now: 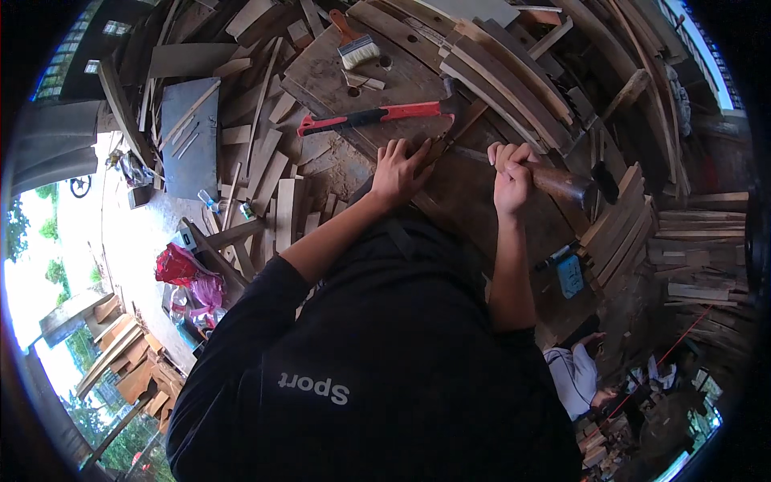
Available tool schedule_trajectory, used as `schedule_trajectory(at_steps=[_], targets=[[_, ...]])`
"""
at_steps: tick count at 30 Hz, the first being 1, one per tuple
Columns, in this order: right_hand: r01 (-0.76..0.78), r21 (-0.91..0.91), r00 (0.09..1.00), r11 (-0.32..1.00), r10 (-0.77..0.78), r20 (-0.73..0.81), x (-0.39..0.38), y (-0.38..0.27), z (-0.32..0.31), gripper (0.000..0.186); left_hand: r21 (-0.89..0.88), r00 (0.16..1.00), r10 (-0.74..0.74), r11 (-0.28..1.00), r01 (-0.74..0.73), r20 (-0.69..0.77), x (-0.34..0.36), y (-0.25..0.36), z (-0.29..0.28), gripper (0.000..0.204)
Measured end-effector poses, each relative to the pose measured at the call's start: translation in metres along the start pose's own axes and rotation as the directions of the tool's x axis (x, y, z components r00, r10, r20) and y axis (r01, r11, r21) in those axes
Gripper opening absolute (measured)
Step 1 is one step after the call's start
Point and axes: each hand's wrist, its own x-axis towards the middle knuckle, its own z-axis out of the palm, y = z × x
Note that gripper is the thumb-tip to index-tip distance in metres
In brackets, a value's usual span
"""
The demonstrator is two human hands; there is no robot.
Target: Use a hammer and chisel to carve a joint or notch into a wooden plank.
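Observation:
My left hand (395,175) rests on the bench with its fingers bent and its thumb and forefinger against a small piece of wood (438,150). My right hand (512,178) is closed around a tool with a thick brown wooden handle (560,183). A thin metal shank (471,153) runs from that fist toward the small piece; it looks like a chisel, though its tip is hard to make out. Just beyond my left hand lies a hammer (377,116) with a red and black handle, its dark head toward the right.
A wide paintbrush (356,46) lies on the far part of the wooden bench (321,80). Curved boards (514,84) are stacked at far right. Offcuts (277,169) and a grey sheet (190,136) are on the left. Another person (572,377) is low at the right.

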Motion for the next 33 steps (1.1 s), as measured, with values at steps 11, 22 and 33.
schedule_trajectory(at_steps=[11,22,33], targets=[[0.025,-0.002,0.999,1.0,-0.025,-0.046,0.001,0.0,-0.001,0.016,-0.026,1.0,-0.001,1.0,0.001,0.01,0.0,0.0,-0.003,0.057],[0.006,0.024,0.999,1.0,-0.005,-0.05,0.0,-0.001,-0.001,0.016,-0.018,1.0,0.01,1.0,-0.01,0.019,0.001,-0.001,-0.003,0.057],[0.032,-0.02,0.999,0.999,-0.031,0.033,0.003,0.01,0.006,0.016,-0.045,1.0,0.012,0.999,-0.012,0.017,0.002,-0.002,-0.002,0.057]])
